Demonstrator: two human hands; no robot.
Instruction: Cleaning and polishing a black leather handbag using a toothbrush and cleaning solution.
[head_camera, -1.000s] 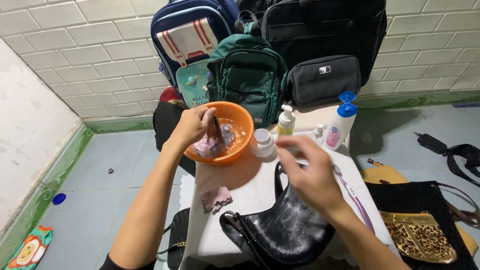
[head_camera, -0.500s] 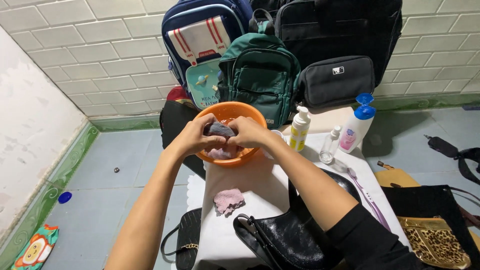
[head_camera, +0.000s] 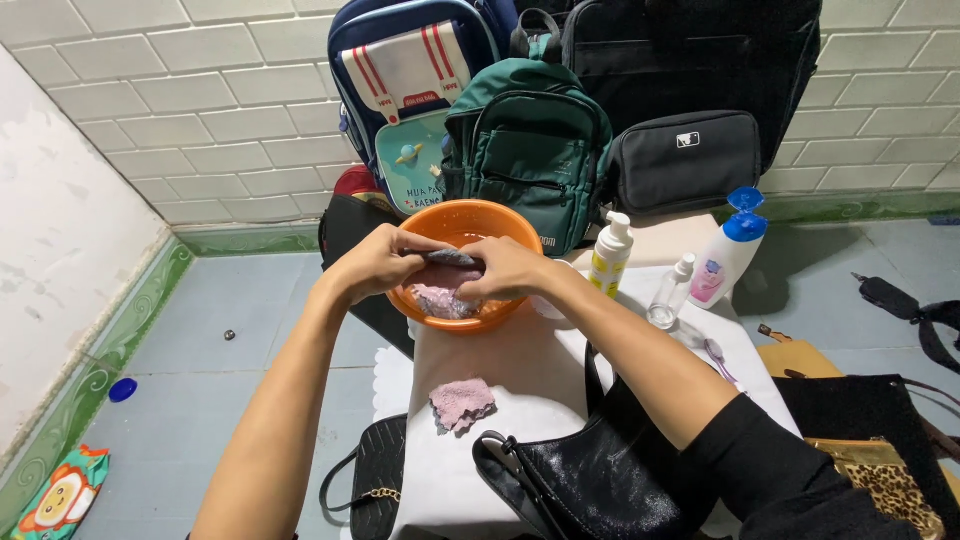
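At the upper centre of the frame, the left hand (head_camera: 378, 262) and right hand (head_camera: 505, 268) had their fingers clamped on a limp, wet grey cloth (head_camera: 452, 258) over the round orange plastic bowl (head_camera: 500, 222). A crumpled pink cloth (head_camera: 461, 403) lay on the white tabletop (head_camera: 520, 370) beside a glossy black handbag (head_camera: 585, 478).

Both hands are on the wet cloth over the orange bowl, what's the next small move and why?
Probably twist the cloth between the left hand and right hand to wring it. It is gripped at both ends above the orange basin, which holds another cloth, so drips would fall in rather than on the white table cover or the black handbag.
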